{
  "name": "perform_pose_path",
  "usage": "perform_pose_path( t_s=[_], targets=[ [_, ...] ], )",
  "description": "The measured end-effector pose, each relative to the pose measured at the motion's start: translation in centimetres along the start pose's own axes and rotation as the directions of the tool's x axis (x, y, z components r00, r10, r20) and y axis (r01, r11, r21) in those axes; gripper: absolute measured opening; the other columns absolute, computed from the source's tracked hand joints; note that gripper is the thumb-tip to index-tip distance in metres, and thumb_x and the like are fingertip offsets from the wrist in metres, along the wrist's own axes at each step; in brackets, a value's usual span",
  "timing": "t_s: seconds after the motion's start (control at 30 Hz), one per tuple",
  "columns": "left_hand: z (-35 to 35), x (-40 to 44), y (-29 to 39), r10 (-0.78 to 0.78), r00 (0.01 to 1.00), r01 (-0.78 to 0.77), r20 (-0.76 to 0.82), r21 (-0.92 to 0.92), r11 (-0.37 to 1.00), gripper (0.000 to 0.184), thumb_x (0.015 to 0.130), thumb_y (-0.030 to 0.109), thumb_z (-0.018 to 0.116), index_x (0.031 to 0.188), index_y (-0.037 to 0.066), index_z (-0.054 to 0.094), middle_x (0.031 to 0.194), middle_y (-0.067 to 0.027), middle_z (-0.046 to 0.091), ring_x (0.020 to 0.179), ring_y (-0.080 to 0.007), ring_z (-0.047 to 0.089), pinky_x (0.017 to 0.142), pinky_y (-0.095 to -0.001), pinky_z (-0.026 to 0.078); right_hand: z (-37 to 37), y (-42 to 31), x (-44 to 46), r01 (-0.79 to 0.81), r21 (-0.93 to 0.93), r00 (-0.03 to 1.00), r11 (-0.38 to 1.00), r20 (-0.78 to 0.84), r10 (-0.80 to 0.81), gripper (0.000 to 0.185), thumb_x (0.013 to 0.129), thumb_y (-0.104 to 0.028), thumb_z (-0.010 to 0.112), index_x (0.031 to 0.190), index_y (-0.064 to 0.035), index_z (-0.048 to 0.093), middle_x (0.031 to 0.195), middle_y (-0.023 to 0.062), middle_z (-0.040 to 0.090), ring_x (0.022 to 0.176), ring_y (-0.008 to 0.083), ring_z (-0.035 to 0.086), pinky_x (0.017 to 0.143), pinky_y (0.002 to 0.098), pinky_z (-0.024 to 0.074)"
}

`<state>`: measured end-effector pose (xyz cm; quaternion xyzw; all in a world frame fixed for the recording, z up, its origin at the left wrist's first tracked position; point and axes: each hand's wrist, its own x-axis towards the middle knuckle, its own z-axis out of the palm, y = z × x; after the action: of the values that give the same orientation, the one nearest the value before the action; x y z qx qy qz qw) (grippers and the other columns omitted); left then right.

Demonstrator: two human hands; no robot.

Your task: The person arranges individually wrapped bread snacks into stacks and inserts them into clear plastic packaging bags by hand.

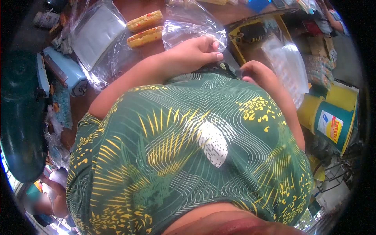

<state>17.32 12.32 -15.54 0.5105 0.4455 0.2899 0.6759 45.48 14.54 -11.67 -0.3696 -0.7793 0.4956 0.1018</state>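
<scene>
My left hand [203, 51] is closed, with its fingers curled in at the front of my patterned green shirt [180, 129]. Clear plastic wrap [192, 23] lies just beyond it, and a black strap or cord [225, 68] shows below the fingertips. At the right, my right hand [256, 72] has its thumb and fingers pinched together by the shirt's hem, against something small and dark that I cannot make out. Beyond the left forearm lie two yellow oblong pieces with red marks [145, 29], side by side, near a clear plastic sheet or bag [98, 35].
A yellow-edged bin [235, 39] with dark contents and translucent plastic packaging [288, 66] stand at the right. Below them is a yellow and green tub with a label [331, 121]. A light-blue device [64, 70] and a large dark-green rounded object [23, 129] are at left. Another person [55, 196] appears lower left.
</scene>
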Motion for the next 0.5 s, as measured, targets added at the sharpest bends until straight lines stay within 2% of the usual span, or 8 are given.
perform_pose_path(
  t_s=[0.03,0.13,0.2,0.27,0.33,0.5],
  targets=[
    [0.1,-0.1,0.2,-0.008,1.000,0.008,0.003,-0.011,1.000,0.021,0.098,0.026,0.067,0.097,0.007,0.061,0.080,0.0074,0.053,0.073,-0.0039,0.046,0.064,-0.0247,0.042,0.2,-0.8,0.0,-0.069,0.012,0.997,0.998,0.041,0.068,0.021,0.090,-0.009,0.069,0.109,-0.0022,0.064,0.101,0.0143,0.064,0.096,0.0281,0.064,0.084,0.0342,0.0508],
    [0.2,-0.6,1.5,-0.042,0.999,0.043,0.031,-0.025,0.999,0.021,0.098,0.027,0.067,0.097,0.006,0.063,0.079,0.0072,0.055,0.073,-0.0038,0.047,0.064,-0.0243,0.042,0.0,-2.4,0.9,0.116,-0.276,0.990,0.954,0.106,-0.090,0.027,0.083,-0.011,0.071,0.108,-0.0038,0.065,0.099,0.0135,0.065,0.093,0.0285,0.066,0.081,0.0347,0.0524],
    [0.1,-0.5,1.4,-0.031,0.999,0.032,0.034,-0.028,0.999,0.021,0.098,0.027,0.067,0.097,0.006,0.064,0.079,0.0068,0.055,0.073,-0.0040,0.048,0.064,-0.0244,0.042,0.1,-2.1,1.0,0.129,-0.289,0.990,0.949,0.099,-0.105,0.028,0.079,-0.013,0.071,0.106,-0.0056,0.066,0.094,0.0123,0.066,0.089,0.0300,0.067,0.078,0.0361,0.0532],
    [0.1,-0.7,1.5,-0.022,0.999,0.023,0.025,-0.035,0.999,0.021,0.098,0.027,0.067,0.097,0.006,0.064,0.079,0.0066,0.055,0.073,-0.0040,0.048,0.064,-0.0244,0.042,0.2,-1.1,1.2,0.212,-0.362,0.977,0.908,0.101,-0.188,0.027,0.077,-0.014,0.070,0.104,-0.0073,0.066,0.089,0.0109,0.066,0.084,0.0311,0.067,0.074,0.0373,0.0536],
    [0.4,-1.1,1.9,-0.019,1.000,0.020,0.013,-0.045,0.999,0.021,0.098,0.026,0.067,0.098,0.006,0.063,0.079,0.0065,0.054,0.074,-0.0039,0.048,0.064,-0.0243,0.042,0.2,0.4,1.4,0.344,-0.486,0.937,0.804,0.120,-0.328,0.024,0.077,-0.015,0.069,0.100,-0.0089,0.066,0.085,0.0094,0.066,0.079,0.0320,0.067,0.069,0.0383,0.0534],
    [0.9,-0.5,0.4,0.003,0.999,0.000,0.054,-0.051,0.999,0.018,0.098,0.024,0.066,0.100,0.007,0.059,0.081,0.0068,0.052,0.076,-0.0040,0.046,0.066,-0.0238,0.042,-1.0,1.5,1.6,0.419,-0.598,0.891,0.683,0.125,-0.437,0.022,0.074,-0.015,0.068,0.095,-0.0096,0.065,0.077,0.0082,0.062,0.071,0.0298,0.065,0.060,0.0396,0.0504]
  ],
)
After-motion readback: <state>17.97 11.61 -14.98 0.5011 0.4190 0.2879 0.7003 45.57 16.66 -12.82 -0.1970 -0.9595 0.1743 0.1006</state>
